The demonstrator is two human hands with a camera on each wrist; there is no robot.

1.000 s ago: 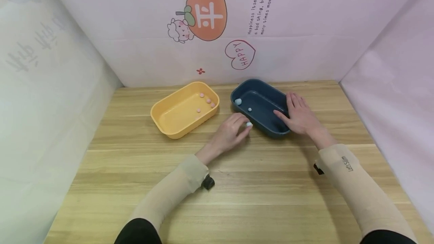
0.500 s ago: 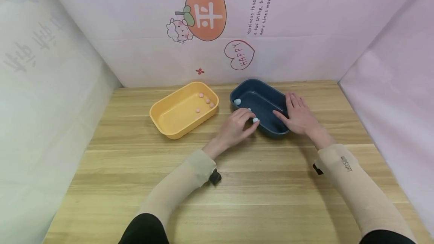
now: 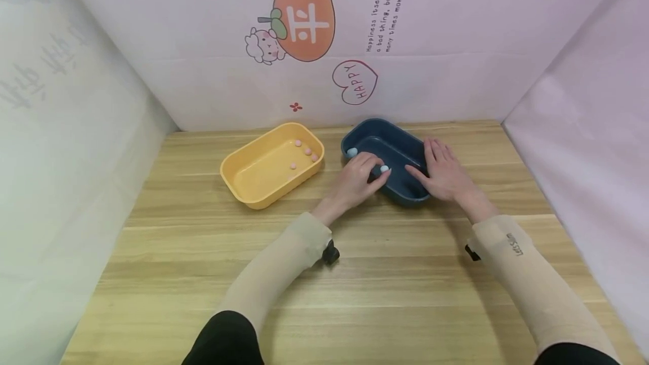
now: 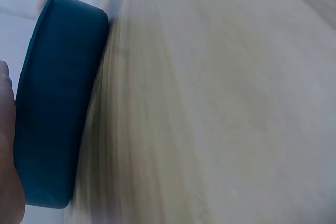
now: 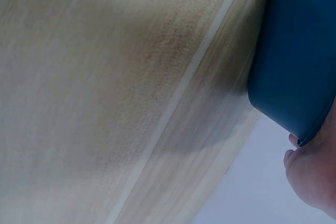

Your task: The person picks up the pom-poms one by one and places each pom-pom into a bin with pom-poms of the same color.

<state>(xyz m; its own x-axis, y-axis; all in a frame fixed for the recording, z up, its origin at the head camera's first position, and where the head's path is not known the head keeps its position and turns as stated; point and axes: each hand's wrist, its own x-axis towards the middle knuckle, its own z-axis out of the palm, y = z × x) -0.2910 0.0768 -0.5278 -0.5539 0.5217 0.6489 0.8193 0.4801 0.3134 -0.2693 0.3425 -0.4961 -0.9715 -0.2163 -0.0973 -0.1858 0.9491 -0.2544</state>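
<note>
A small light blue ball (image 3: 385, 168) is pinched between the thumb and fingertips of my left hand (image 3: 353, 181), over the near rim of a dark blue tray (image 3: 377, 128). Inside that tray, toward its left end, lies a larger light blue ball (image 3: 352, 152). My right hand (image 3: 446, 178) rests on the tray's right end, fingers along the outer rim and thumb reaching over the inside. The left wrist view shows the tray's outer wall (image 4: 60, 98) beside part of my left hand (image 4: 8, 156); the held ball is hidden there.
To the left stands a yellow tray (image 3: 243, 176) with several small pink balls (image 3: 307, 152) in its right half. Both trays sit near the back edge of the wooden table (image 3: 405, 286), close to a printed cloth backdrop (image 3: 426, 89).
My left hand has moved right and away from me with the ball, from in front of the dark blue tray to over its near rim. My right hand has stayed on the tray.
</note>
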